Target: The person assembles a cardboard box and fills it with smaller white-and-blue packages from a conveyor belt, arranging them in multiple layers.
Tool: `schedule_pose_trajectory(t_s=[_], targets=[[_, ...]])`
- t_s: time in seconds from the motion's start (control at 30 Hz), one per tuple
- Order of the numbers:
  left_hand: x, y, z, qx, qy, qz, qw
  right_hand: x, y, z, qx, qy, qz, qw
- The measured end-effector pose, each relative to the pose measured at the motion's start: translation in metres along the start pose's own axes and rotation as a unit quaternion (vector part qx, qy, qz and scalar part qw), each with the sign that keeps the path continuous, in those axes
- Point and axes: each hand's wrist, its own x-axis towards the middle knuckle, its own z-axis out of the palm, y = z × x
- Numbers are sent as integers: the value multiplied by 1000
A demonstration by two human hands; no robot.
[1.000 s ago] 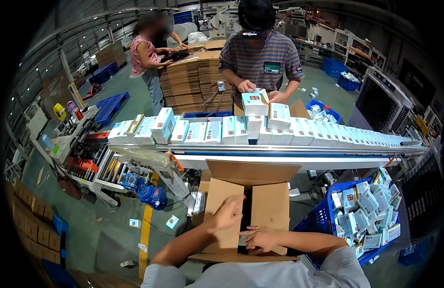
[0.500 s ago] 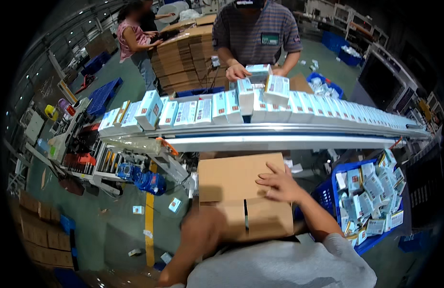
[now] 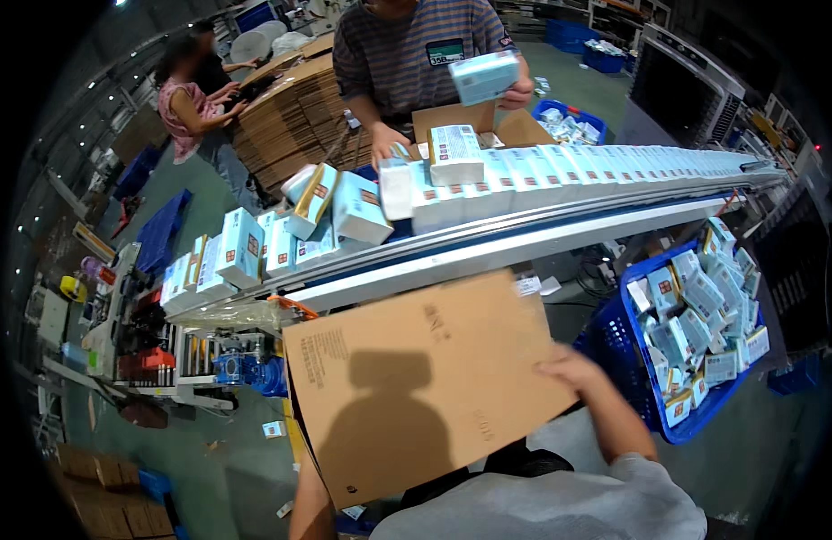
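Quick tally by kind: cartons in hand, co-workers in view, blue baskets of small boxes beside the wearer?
brown carton: 1, gripped by the right hand
co-workers: 2, striped shirt and pink top
blue basket of small boxes: 1
Total: 4

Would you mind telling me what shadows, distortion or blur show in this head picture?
Head view: a dark head-and-shoulders shadow falls on the tilted cardboard box, so light comes from above and behind; the fisheye bends the conveyor into an arc and blackens the corners; the right hand on the box edge is slightly soft; the small boxes stay sharp.
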Motion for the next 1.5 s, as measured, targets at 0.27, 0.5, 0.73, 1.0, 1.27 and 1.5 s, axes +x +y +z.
schedule_pose_trajectory(t_s=[0.27,0.5,0.73,1.0,1.27,1.5], targets=[[35,-119,107,-93,-89,-289,949,-116,-119,137,-616,-20,-100,782],[6,-3,194,404,-163,327,839,-52,-2,111,-797,-261,15,544],[34,35,281,529,-199,153,811,-5,-127,8,-883,75,-58,460],[106,-155,183,771,33,88,630,63,66,-165,-254,133,-9,958],[116,133,374,528,35,569,629,26,-162,-59,-476,303,-324,759],[164,164,436,703,-9,275,655,156,-245,6,-601,197,-404,661]])
